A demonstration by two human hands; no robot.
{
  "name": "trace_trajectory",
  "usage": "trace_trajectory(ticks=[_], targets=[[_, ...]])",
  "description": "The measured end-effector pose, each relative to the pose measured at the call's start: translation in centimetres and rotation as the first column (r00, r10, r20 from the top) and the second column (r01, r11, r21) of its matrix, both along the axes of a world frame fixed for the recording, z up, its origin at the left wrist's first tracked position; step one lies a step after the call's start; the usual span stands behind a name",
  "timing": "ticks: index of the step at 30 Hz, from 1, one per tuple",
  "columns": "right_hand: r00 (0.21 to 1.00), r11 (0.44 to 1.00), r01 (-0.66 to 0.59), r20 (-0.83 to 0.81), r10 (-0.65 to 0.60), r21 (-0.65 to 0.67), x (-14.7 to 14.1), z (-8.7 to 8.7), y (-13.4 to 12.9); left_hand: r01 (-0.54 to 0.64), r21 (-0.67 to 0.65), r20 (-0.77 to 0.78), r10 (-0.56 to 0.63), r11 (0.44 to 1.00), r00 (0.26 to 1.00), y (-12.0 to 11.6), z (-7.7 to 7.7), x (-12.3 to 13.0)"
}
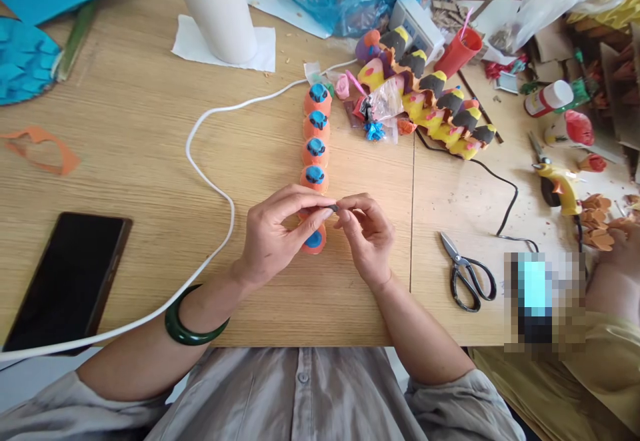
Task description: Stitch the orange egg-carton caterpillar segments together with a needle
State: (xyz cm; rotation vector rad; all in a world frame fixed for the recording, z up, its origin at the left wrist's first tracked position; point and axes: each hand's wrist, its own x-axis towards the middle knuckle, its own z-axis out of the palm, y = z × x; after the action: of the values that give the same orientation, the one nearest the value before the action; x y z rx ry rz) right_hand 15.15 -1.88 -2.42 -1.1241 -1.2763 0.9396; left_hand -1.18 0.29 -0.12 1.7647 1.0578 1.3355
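Over the lower part of an orange strip of egg-carton cups (324,156), both hands meet at a small dark piece (332,208). My left hand (277,231) pinches it between thumb and fingers. At its right end, the fingertips of my right hand (367,236) are closed on the same piece. The strip lies lengthwise away from me. Blue discs top its cups, and the upper ones carry dark marks. The nearest cup's blue disc (313,240) has no dark marks showing, and the cup above it is mostly hidden by my left hand.
A white cable (233,211) curves left of the strip, near a black phone (70,281). Scissors (465,274) lie at the right, with a yellow glue gun (559,181) beyond. Painted carton strips (430,98) lie at the back right. Another person's hand (623,244) is at the right edge.
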Motion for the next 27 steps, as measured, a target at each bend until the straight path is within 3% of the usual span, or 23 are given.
trace_trajectory(ticks=[7,11,16,27], targets=[[1.0,0.998,-0.008,0.019,0.007,0.064,0.01,-0.28,-0.04,-0.005,0.016,-0.009,0.005,1.0,1.0,0.06,-0.08,0.03],[1.0,0.999,0.009,0.021,-0.01,0.036,0.03,-0.36,-0.05,0.041,-0.036,0.025,-0.04,0.999,0.999,-0.01,-0.16,-0.01],[1.0,0.999,-0.012,-0.023,0.011,-0.045,0.0,-0.06,0.04,0.019,-0.007,-0.035,-0.019,1.0,0.999,-0.06,-0.07,-0.09],[1.0,1.0,0.004,-0.003,-0.004,-0.012,-0.01,-0.2,0.12,0.031,-0.013,-0.029,-0.031,0.999,0.999,0.02,0.0,-0.09]])
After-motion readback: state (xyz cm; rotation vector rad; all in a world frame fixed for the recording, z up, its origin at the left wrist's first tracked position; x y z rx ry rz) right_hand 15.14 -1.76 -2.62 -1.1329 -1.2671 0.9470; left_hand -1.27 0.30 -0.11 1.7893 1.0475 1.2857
